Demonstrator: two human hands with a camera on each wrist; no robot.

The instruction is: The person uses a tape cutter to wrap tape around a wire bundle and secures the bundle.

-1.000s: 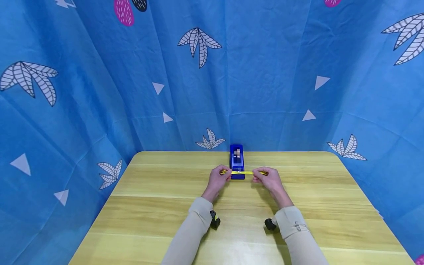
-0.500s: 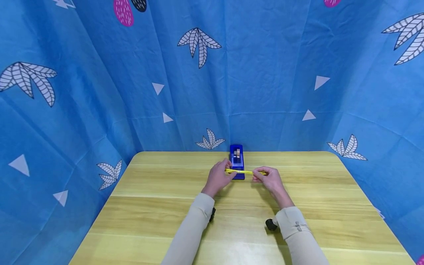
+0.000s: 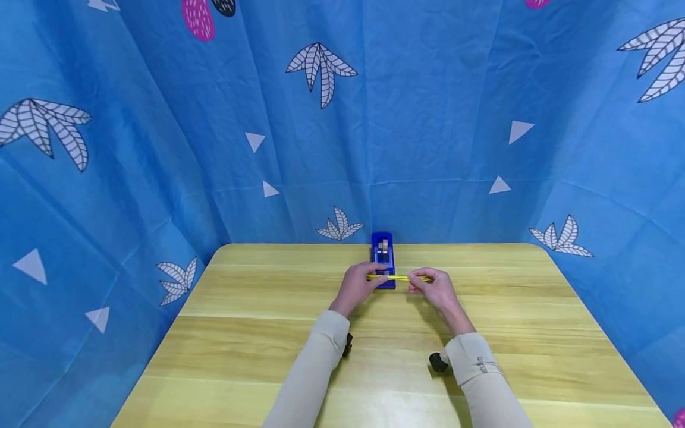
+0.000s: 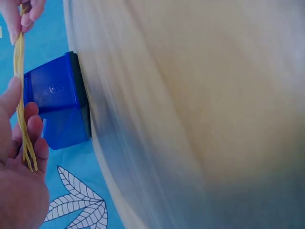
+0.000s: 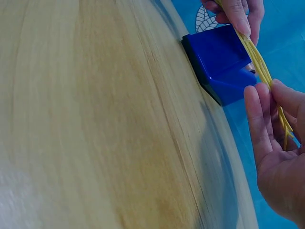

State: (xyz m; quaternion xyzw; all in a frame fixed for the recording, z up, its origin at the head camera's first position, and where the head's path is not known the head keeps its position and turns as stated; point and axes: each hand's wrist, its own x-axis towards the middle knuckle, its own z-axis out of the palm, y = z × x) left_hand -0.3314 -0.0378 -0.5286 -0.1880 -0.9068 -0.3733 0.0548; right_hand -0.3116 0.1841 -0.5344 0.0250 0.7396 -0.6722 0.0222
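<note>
Stretched level between both hands is a bundle of thin yellow strands, its ends loose in the palms in the wrist views. My left hand holds its left part between thumb and fingers. With thumb and fingertips, my right hand pinches the right part. Behind the strands stands a blue tape dispenser with a roll in it, partly covered by the left hand in the head view. Seen from the right wrist, the dispenser sits close behind the bundle; whether they touch I cannot tell.
A pale wooden table lies under the hands. Its far edge meets a blue curtain with leaf patterns, which also hangs on both sides. Black wrist cameras stick out below the sleeves.
My left hand has slid right along the strands toward their middle, its fingers spreading and then coming round the bundle again. The right hand has stayed in place, still pinching.
</note>
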